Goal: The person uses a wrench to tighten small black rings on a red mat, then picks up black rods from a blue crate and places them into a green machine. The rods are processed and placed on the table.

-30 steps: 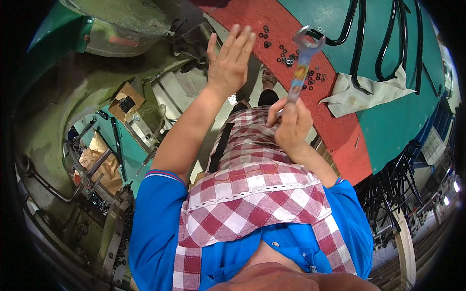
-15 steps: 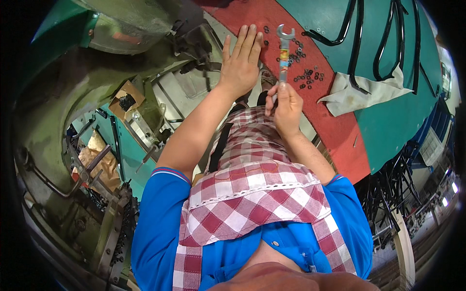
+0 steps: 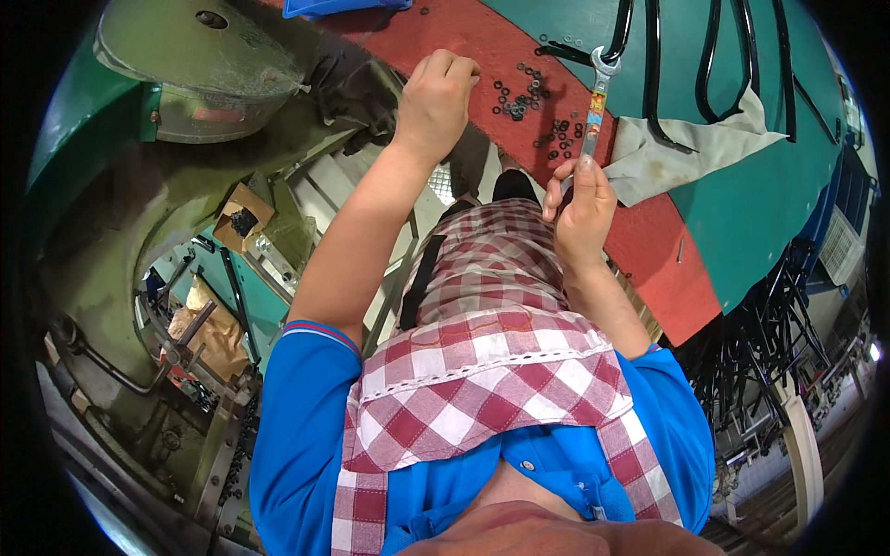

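An open-ended wrench with a coloured band on its shank stands up from my right hand, whose fingers are closed round its lower end. The jaw end points away from me, over the edge of the green sheet. My left hand is over the red strip of the bench with fingers curled in; whatever they may pinch is hidden. Small black nuts or washers lie scattered on the red strip between my hands. A second cluster of black rings sits just left of the wrench.
Bent black metal bars lie on the green surface, some over a pale cloth. A blue tray is at the far edge. A large green machine stands to my left. More black bars are bundled at right.
My left hand was flat with fingers stretched out; now it is curled and farther left of the washers. The wrench has shifted right in my right hand. The view has turned, bringing in the blue tray.
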Motion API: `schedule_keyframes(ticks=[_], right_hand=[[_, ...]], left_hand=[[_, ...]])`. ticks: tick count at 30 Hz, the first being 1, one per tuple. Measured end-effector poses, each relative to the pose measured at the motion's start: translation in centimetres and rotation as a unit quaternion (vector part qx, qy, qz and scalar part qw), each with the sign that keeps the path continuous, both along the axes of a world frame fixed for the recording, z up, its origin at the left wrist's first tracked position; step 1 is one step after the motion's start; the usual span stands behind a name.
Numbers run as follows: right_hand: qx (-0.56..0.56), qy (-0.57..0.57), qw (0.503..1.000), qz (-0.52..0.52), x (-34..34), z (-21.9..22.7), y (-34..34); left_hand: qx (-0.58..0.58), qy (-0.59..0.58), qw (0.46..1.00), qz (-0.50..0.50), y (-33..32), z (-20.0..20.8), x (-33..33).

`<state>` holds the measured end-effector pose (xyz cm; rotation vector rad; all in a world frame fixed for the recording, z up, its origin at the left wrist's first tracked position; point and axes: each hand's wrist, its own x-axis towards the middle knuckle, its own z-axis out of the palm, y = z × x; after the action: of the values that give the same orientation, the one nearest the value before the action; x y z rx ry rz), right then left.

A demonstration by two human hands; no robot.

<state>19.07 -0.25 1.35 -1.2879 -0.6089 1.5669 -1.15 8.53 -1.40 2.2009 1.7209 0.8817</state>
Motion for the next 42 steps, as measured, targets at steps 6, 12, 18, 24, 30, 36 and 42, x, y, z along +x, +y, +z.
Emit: schedule_keyframes(ticks=[6, 12, 18, 24, 30, 36, 42], right_hand=[[0.009, 0.005, 1.0, -0.015, 0.6, 0.4, -0.2], [0.014, -0.003, 1.0, -0.015, 1.1, 0.5, -0.1], [0.015, -0.015, 1.0, -0.012, 1.3, 0.8, -0.4], [0.024, -0.02, 0.999, -0.022, 1.6, 1.3, -0.4], [0.033, -0.027, 0.999, -0.026, 2.3, 1.6, -0.3], [0.035, -0.063, 0.996, -0.051, 4.4, 1.8, -0.1], [0.046, -0.188, 0.981, 0.002, 8.8, 2.7, 3.1]], left_hand=[[-0.035, -0.099, 0.994, 0.001, 0.0, 1.1, 0.4], [-0.049, -0.134, 0.989, 0.024, -0.1, 1.1, 0.9], [0.017, -0.064, 0.998, 0.005, 0.2, 1.3, 0.4], [-0.041, 0.189, 0.981, -0.027, -3.8, -2.1, 0.3], [-0.037, -0.021, 0.991, -0.127, -4.5, -2.1, 4.3], [-0.029, 0.091, 0.995, -0.017, -1.0, -1.3, 4.2], [-0.057, 0.069, 0.985, -0.148, -3.9, -1.4, 7.1]])
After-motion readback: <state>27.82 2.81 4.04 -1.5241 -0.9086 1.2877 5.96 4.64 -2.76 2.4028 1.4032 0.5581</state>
